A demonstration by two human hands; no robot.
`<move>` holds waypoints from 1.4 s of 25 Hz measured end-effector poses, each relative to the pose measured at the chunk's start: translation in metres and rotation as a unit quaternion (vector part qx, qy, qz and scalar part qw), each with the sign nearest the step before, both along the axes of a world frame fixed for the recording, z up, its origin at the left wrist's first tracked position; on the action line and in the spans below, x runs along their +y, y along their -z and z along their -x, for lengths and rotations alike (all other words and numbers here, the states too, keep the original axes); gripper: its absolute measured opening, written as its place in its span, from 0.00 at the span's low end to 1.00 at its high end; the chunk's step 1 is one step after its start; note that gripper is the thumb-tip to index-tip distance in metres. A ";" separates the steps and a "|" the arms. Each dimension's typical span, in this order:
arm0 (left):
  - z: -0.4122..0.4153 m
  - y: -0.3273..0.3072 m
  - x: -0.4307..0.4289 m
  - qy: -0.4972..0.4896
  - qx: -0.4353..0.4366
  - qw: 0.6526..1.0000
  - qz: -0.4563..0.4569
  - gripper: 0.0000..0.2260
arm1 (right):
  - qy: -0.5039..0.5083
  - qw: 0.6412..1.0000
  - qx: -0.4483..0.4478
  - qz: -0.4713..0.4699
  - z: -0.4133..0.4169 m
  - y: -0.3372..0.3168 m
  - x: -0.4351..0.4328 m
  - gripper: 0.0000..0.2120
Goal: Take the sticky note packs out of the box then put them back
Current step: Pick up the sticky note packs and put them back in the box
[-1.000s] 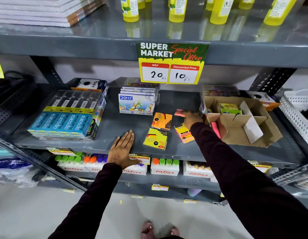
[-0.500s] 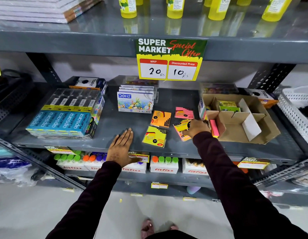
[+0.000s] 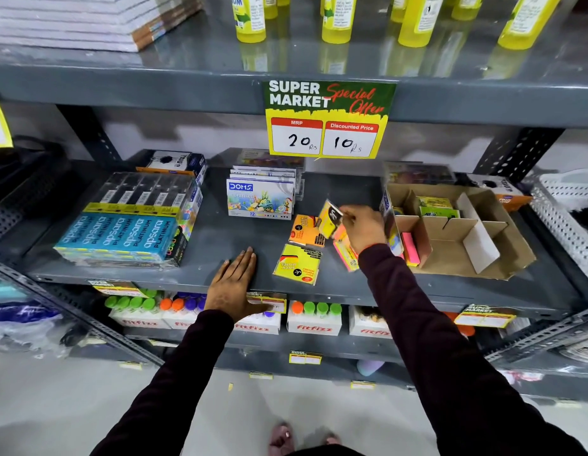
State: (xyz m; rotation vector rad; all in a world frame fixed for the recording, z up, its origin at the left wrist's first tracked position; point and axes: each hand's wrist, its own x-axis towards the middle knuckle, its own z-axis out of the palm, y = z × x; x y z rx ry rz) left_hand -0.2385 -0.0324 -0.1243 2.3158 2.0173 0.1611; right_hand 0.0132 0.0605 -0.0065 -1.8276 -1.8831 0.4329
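Two hands were over the shelf [image 3: 194,245]. Left hand [image 3: 235,284] lay flat, fingers spread, empty, at the front edge. Yellow pack [image 3: 297,264] and orange pack [image 3: 304,231] lay just right of it. Right hand [image 3: 363,227] pinched a tilted yellow pack [image 3: 329,218] above a pink pack [image 3: 347,255]. Box [image 3: 450,232] stood rightmost, packs inside.

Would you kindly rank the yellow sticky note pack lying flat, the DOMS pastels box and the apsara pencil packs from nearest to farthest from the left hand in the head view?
From the left hand, resting flat at the shelf's front edge:
1. Yellow sticky note pack, just to its right.
2. DOMS pastels box, behind it, toward the back.
3. apsara pencil packs, off to its left.
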 end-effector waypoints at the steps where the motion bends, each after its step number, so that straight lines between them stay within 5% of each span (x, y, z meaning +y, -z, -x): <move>1: 0.000 0.000 0.000 0.000 -0.003 1.000 -0.001 0.51 | -0.015 0.999 -0.025 -0.042 0.008 0.002 0.001 0.14; 4: 0.001 -0.001 0.000 0.003 -0.007 1.000 0.005 0.51 | -0.133 0.970 -0.196 -0.055 0.032 0.023 -0.001 0.25; 8: 0.002 0.000 0.001 0.000 0.000 1.000 0.018 0.52 | -0.221 0.945 -0.238 0.026 0.044 0.053 -0.007 0.26; 12: 0.001 0.001 0.002 -0.010 0.002 1.000 0.019 0.53 | -0.104 0.981 -0.162 0.005 0.027 0.047 -0.008 0.16; 15: 0.000 0.001 0.001 -0.013 0.006 1.000 0.008 0.52 | 0.025 0.973 -0.197 0.120 -0.004 0.041 -0.007 0.21; 18: 0.000 0.001 0.000 -0.010 -0.009 1.000 -0.002 0.52 | 0.052 0.955 -0.211 0.202 -0.020 0.037 -0.009 0.23; 21: -0.001 0.000 -0.001 -0.004 -0.017 1.000 -0.013 0.51 | 0.070 0.964 -0.199 0.165 -0.019 0.029 -0.013 0.26; 27: -0.002 -0.002 -0.003 -0.002 -0.012 1.000 -0.014 0.51 | -0.024 0.995 -0.099 0.014 0.015 0.019 -0.031 0.14; 31: -0.003 -0.003 -0.003 -0.010 -0.010 1.000 -0.014 0.50 | -0.088 0.977 -0.164 -0.108 0.051 0.034 -0.052 0.16; 35: -0.002 -0.005 -0.003 -0.005 0.008 1.000 -0.001 0.48 | -0.170 0.954 -0.247 0.001 0.079 0.055 -0.058 0.16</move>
